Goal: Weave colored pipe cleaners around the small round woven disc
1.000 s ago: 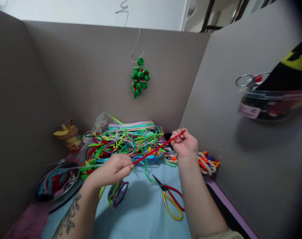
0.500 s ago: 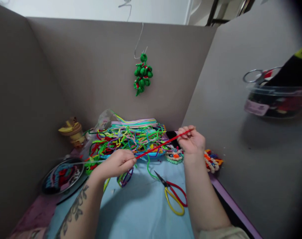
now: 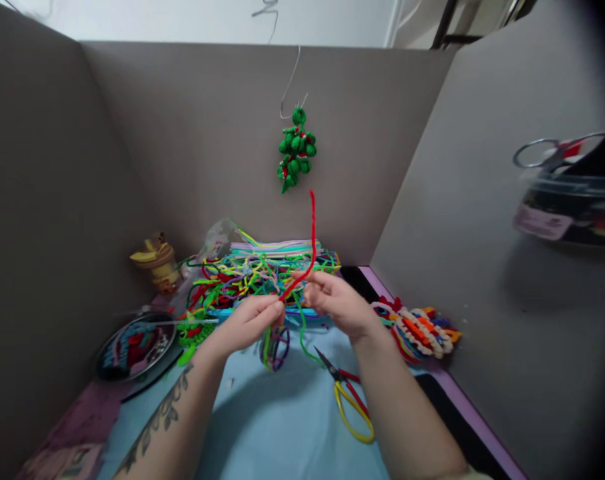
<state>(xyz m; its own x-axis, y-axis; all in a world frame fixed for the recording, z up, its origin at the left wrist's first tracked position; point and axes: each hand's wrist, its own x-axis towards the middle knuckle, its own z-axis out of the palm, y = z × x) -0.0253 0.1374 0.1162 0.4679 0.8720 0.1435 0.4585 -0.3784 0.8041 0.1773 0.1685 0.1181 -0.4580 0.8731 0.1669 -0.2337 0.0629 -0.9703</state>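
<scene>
A red pipe cleaner (image 3: 313, 230) rises from between my hands, with its free end pointing up. My left hand (image 3: 255, 320) pinches its lower end. My right hand (image 3: 340, 300) is closed around the stem just above, its index finger crossing it. Below my left hand is a small round piece of purple and green pipe cleaners (image 3: 275, 348); whether it hangs from the hand or stands on the cloth I cannot tell. Scissors (image 3: 346, 393) with red and yellow handles lie on the blue cloth (image 3: 282, 433), partly behind my right forearm.
A tangled heap of coloured pipe cleaners (image 3: 262, 267) fills the back. A round tin (image 3: 135, 347) and a brown cup-like figure (image 3: 160, 263) stand left. Woven pieces (image 3: 422, 333) lie right. A green pipe-cleaner cluster (image 3: 297, 150) hangs from a wire; a clear tub (image 3: 572, 207) is on the right wall.
The pipe cleaner was stretched between both hands. Now my right hand has come left and down close to my left hand, and the far end stands free. The view has shifted slightly.
</scene>
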